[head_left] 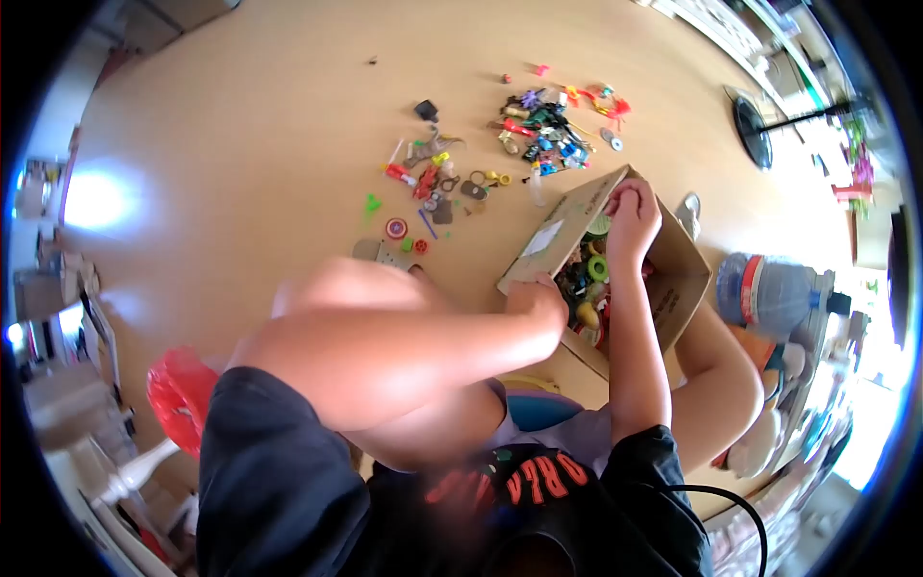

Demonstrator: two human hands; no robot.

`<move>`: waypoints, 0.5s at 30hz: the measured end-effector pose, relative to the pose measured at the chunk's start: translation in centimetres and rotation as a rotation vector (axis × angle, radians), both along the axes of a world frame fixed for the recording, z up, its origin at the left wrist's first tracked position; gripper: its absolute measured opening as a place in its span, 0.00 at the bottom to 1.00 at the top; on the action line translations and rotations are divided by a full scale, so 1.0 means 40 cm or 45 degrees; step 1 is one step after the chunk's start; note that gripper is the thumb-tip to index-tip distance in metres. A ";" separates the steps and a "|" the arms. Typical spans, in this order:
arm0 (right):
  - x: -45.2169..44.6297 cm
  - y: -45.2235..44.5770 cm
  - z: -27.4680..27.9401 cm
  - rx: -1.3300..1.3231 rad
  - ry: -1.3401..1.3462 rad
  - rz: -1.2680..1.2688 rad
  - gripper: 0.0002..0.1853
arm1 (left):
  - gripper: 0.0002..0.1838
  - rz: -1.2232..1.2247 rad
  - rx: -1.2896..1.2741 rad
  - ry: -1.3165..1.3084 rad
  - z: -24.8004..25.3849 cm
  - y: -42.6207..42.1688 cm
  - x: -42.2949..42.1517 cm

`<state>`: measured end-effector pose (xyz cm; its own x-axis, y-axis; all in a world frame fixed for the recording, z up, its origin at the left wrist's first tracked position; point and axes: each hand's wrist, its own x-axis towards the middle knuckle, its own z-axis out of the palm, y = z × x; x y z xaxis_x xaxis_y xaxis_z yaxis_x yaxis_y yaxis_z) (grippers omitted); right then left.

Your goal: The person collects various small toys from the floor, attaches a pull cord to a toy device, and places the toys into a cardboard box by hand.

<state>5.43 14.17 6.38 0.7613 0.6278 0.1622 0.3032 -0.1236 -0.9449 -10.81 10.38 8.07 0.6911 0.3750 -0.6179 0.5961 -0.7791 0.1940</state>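
Observation:
A cardboard box (681, 293) stands tilted between my legs, filled with small mixed items. Among them I can make out a green ring (598, 267) and a yellowish piece (586, 313). My right hand (632, 219) is closed over the box's far rim, its fingers curled around the edge. Lower down, my left hand (540, 302) is closed at the rim on the left side, with its fingertips partly hidden. Beyond the box, a dense pile of small colourful toys (546, 130) lies on the floor. Left of that is a looser spread of small pieces (433, 183), including a round red-and-blue shield disc (396, 228).
A large clear water bottle (779, 288) lies at the right beside my leg. Farther right is a stand with a round black base (753, 130). A red plastic bag (183, 396) sits at the left. Shelving (716, 34) runs along the upper right.

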 end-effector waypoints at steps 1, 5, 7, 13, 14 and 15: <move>-0.024 0.033 0.013 -0.062 -0.055 0.129 0.09 | 0.32 -0.143 -0.088 0.198 0.007 0.000 0.022; -0.076 0.187 0.005 -0.436 -0.118 0.600 0.08 | 0.35 -1.187 0.426 0.773 0.106 -0.010 0.056; -0.075 0.276 -0.078 -0.555 -0.103 0.700 0.08 | 0.31 -0.646 0.159 0.262 0.129 -0.008 0.047; -0.088 0.395 -0.370 -1.290 -0.236 1.227 0.19 | 0.44 -4.111 1.972 0.546 0.130 -0.007 -0.022; -0.106 0.396 -0.379 -1.488 -0.124 1.203 0.22 | 0.44 -4.109 1.919 0.548 0.103 0.003 -0.011; -0.115 0.395 -0.393 -1.686 -0.007 1.160 0.24 | 0.43 -4.543 1.836 0.277 0.073 0.011 0.003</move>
<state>0.83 29.96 -9.35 0.0751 0.5438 -0.8358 0.7324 -0.5989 -0.3239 -10.70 10.80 10.99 -0.1672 0.0682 -0.9836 0.0136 0.9977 0.0669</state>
